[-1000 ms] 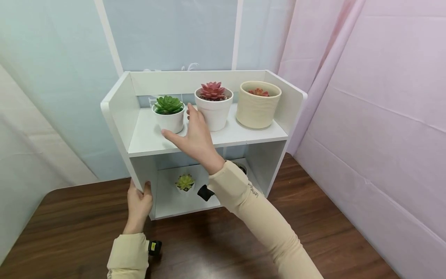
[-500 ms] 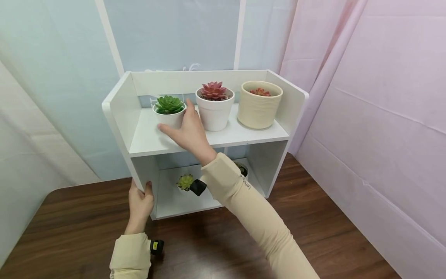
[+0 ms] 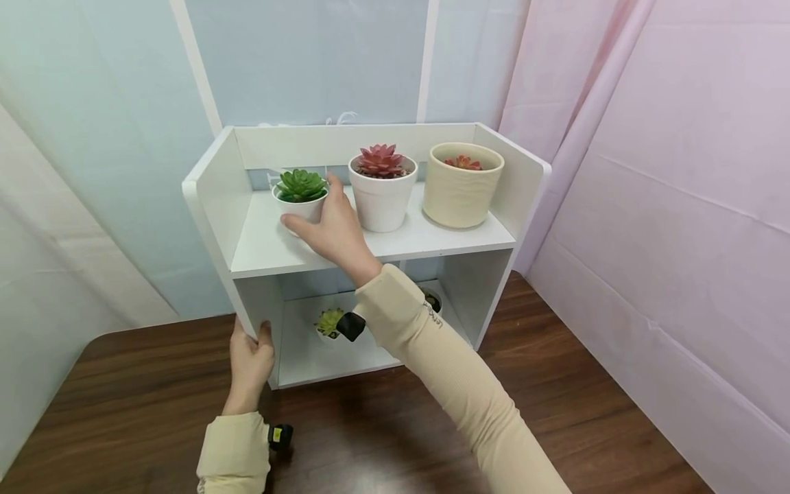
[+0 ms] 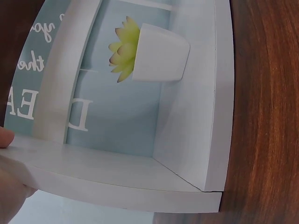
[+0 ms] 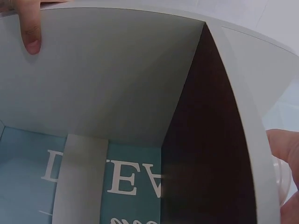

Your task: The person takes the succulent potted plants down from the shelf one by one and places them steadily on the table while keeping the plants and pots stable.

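Note:
A two-tier white shelf unit (image 3: 265, 252) stands on the table. My left hand (image 3: 251, 367) grips its left side panel low down, with the thumb on the inner face, as the right wrist view also shows. On the upper tier, my right hand (image 3: 341, 230) holds a small white pot with a green succulent (image 3: 301, 186). The thumb lies across the pot's front and the fingers along its right side; the pot's lower part is partly hidden. Only part of this hand and pot shows at the right wrist view's edge. The pot appears upright at shelf level.
Right of that hand stand a white pot with a pink succulent (image 3: 382, 202) and a cream pot (image 3: 459, 195) with a red succulent. Below sit a small yellow-green succulent (image 4: 159, 53) and another partly hidden pot (image 3: 434, 302). A lettered blue backdrop (image 4: 117, 112) lies behind.
My right hand has moved slightly left from between the two white pots, and its thumb and fingers have come in around the green succulent's pot. My left hand keeps its grip on the panel.

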`<state>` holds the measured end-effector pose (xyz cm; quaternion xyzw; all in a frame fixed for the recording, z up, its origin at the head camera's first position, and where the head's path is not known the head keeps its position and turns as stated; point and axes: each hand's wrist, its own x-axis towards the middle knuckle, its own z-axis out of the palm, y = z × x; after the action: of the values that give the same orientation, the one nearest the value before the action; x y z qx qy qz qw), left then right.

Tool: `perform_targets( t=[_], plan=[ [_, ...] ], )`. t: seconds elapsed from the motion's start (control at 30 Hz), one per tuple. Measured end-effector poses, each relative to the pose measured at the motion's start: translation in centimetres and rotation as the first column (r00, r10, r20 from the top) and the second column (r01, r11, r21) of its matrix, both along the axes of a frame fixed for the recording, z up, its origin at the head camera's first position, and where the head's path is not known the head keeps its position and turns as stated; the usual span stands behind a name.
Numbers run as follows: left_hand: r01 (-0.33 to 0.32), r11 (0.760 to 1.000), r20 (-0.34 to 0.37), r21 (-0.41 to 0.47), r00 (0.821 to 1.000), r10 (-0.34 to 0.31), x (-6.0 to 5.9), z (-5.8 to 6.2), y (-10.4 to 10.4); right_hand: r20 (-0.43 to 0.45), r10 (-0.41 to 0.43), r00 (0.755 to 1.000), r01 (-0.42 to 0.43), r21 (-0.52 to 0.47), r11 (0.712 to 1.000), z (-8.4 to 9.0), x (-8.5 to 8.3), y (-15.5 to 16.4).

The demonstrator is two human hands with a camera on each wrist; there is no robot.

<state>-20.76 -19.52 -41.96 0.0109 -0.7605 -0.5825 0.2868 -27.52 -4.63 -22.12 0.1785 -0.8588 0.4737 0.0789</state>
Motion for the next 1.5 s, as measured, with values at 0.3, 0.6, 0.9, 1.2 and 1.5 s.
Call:
perform_targets(
  t=[0.3, 0.6, 0.9, 1.2, 1.5],
  plan=[
    [-0.004, 1.0, 0.0, -0.002, 1.0, 0.004, 0.1, 0.0, 0.0, 0.019, 0.022, 1.0, -0.021, -0.017, 1.0, 0.1, 0.4, 0.3],
    [-0.006, 1.0, -0.007, -0.009, 1.0, 0.006, 0.0, 0.1, 0.0, -0.016, 0.089, 0.996, -0.09, -0.07, 0.994, 0.0, 1.6, 1.2],
    [0.001, 1.0, 0.009, 0.005, 1.0, -0.001, 0.2, 0.1, 0.2, -0.039, 0.126, 0.991, -0.129, -0.083, 0.988, -0.2, 2.7, 2.3],
    [0.009, 1.0, -0.006, -0.013, 1.0, -0.009, 0.1, 0.0, 0.2, -0.078, 0.134, 0.988, -0.143, -0.119, 0.983, -0.2, 4.3, 2.9],
    [0.009, 1.0, -0.007, -0.004, 1.0, -0.009, -0.2, 0.0, 0.3, -0.115, 0.158, 0.981, -0.173, -0.135, 0.976, -0.3, 5.4, 3.6]
  ],
)
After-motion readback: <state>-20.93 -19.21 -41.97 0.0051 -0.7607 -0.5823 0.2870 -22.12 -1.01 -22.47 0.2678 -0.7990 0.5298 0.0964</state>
